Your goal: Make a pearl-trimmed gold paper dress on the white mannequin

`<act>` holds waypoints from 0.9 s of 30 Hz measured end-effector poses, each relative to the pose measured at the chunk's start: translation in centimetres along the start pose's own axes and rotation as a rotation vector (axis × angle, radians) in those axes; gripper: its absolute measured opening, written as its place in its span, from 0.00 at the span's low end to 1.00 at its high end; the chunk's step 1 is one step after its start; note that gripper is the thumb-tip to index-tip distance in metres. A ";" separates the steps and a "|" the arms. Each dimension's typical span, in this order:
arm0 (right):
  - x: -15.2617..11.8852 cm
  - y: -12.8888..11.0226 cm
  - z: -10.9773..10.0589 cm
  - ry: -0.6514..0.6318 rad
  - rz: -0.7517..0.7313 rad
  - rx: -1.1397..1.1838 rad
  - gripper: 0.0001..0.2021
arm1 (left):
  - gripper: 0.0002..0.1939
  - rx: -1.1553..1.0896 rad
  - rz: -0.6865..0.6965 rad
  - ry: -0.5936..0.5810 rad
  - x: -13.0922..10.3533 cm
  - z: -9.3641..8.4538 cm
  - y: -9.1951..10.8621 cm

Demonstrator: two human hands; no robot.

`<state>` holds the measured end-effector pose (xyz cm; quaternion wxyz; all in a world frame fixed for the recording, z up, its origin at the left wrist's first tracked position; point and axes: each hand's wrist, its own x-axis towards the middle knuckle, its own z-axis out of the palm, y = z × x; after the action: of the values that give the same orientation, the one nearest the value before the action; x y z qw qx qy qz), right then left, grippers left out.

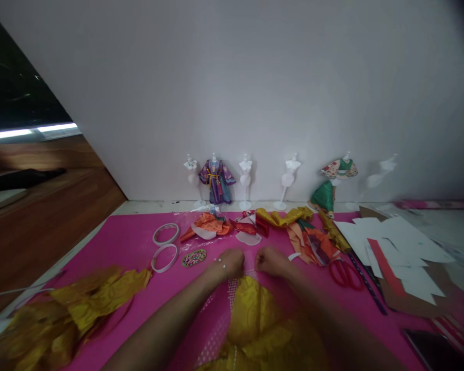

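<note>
At the middle of the pink work surface my left hand and my right hand face each other, a small gap apart. Both have their fingers curled in a pinch. Between them shows a small pale pink patch, too blurred to name. Whatever the fingertips hold is too small to make out. Just below my hands lies a piece of shiny yellow fabric, spreading toward me between my forearms. White-dotted material shows beside it. A bracelet with pale beads is on my left wrist.
Two tape rolls and a bead-filled oval container lie left. More yellow fabric is farther left. Red-handled scissors and white paper pieces lie right. Fabric scraps and small mannequins line the back.
</note>
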<state>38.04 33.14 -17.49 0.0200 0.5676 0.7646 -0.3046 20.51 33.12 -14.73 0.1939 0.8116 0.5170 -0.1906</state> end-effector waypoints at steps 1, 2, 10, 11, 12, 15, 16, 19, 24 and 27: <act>0.0 0.0 0.0 -0.003 0.002 0.003 0.10 | 0.13 -0.011 -0.001 0.014 0.0 0.1 -0.1; 0.1 0.1 0.0 -0.005 0.005 0.006 0.10 | 0.13 -0.020 -0.002 0.030 -0.1 0.2 -0.1; 0.0 0.4 0.2 0.019 -0.010 0.033 0.10 | 0.11 -0.075 -0.023 0.134 -0.6 0.4 -0.1; 0.0 0.4 0.4 0.029 -0.007 0.029 0.10 | 0.11 -0.078 -0.027 0.140 -0.6 0.5 -0.1; 0.1 0.4 0.5 0.039 -0.003 0.026 0.10 | 0.11 -0.078 -0.032 0.144 -0.7 0.5 0.0; 0.1 0.3 0.8 0.075 -0.002 0.027 0.09 | 0.12 -0.083 -0.046 0.157 -1.0 0.5 0.1; 0.1 0.4 0.9 0.088 -0.009 0.035 0.09 | 0.12 -0.088 -0.051 0.167 -1.1 0.5 0.0; -0.1 0.6 1.1 0.140 -0.057 0.081 0.10 | 0.12 -0.112 -0.060 0.214 -1.6 0.7 -0.2; -1.0 1.8 1.3 0.299 -0.114 0.186 0.09 | 0.11 -0.165 -0.071 0.372 -3.0 1.5 -1.1; -1.5 2.7 1.4 0.394 -0.083 0.212 0.09 | 0.09 -0.207 -0.047 0.489 -4.1 2.0 -1.5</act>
<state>40.51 31.66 -19.28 -0.2018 0.5830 0.7403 -0.2671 17.31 29.54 -14.57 0.1407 0.7971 0.5840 0.0605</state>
